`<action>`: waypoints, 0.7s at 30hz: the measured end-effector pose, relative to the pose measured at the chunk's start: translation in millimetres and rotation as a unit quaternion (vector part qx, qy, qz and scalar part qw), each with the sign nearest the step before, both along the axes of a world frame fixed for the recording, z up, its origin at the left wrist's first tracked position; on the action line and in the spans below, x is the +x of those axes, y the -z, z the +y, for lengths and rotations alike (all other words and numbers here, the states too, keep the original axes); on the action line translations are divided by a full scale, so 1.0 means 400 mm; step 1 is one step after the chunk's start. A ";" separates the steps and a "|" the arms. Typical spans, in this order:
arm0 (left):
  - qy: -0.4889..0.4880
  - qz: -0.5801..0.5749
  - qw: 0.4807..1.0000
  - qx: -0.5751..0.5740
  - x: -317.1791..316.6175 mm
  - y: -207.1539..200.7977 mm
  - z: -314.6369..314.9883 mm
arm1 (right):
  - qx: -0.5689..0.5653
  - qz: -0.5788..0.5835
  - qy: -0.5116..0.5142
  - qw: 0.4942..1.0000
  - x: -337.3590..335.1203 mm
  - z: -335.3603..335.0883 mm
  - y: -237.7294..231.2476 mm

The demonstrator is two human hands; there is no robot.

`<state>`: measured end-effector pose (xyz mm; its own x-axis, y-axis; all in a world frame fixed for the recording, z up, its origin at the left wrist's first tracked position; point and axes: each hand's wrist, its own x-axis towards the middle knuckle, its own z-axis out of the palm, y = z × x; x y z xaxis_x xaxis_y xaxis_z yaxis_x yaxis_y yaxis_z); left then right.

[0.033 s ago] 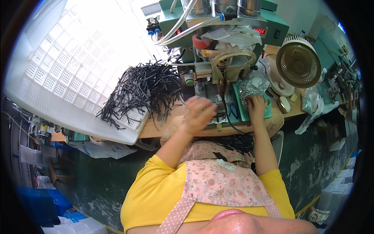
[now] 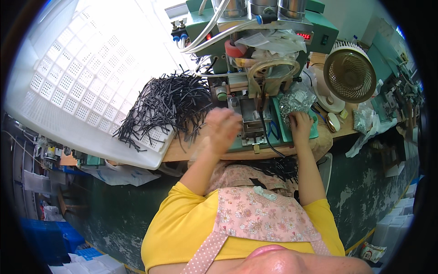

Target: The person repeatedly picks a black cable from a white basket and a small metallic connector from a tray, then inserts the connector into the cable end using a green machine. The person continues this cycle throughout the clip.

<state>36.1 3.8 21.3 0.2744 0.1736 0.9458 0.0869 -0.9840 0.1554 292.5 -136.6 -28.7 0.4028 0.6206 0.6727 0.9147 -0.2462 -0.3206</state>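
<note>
My left hand (image 2: 222, 130), smeared by motion, is over the front edge of the bench, between the heap of black strips (image 2: 169, 102) and the metal fixture (image 2: 250, 119) of a green press (image 2: 315, 34). Whether it holds anything does not show. My right hand (image 2: 299, 125) is at the green tray (image 2: 285, 132) right of the fixture. Its bent fingers are drawn together at the small shiny metal parts (image 2: 287, 104) in a clear bag; the fingertips are partly hidden among them.
A large white perforated crate (image 2: 68, 98) is at the left under the strips. A small round fan (image 2: 350, 75) stands at the right, near an oval white-and-gold object (image 2: 332, 122) and another bag of parts (image 2: 362, 119). A black cable (image 2: 264, 132) hangs before the fixture. More black strips (image 2: 278, 168) lie in my lap.
My left hand has moved left, away from the fixture and toward the black strips. My right hand stays at the bag of metal parts.
</note>
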 end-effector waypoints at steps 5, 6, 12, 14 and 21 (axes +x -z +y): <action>-0.245 0.101 0.959 -0.102 -0.094 0.060 0.276 | 0.049 0.031 -0.026 0.998 0.001 -0.006 0.022; -0.281 0.154 0.942 -0.101 -0.109 0.073 0.316 | 0.053 0.042 -0.026 0.997 0.004 -0.005 0.026; -0.370 0.329 0.868 -0.043 -0.127 0.110 0.421 | 0.068 0.120 -0.026 0.990 0.008 0.003 0.042; -0.352 0.340 0.872 -0.010 -0.128 0.110 0.423 | 0.076 0.067 -0.020 0.995 0.009 -0.001 0.039; -0.290 0.294 0.910 -0.036 -0.159 0.089 0.396 | 0.032 0.102 -0.016 0.994 0.007 -0.009 0.022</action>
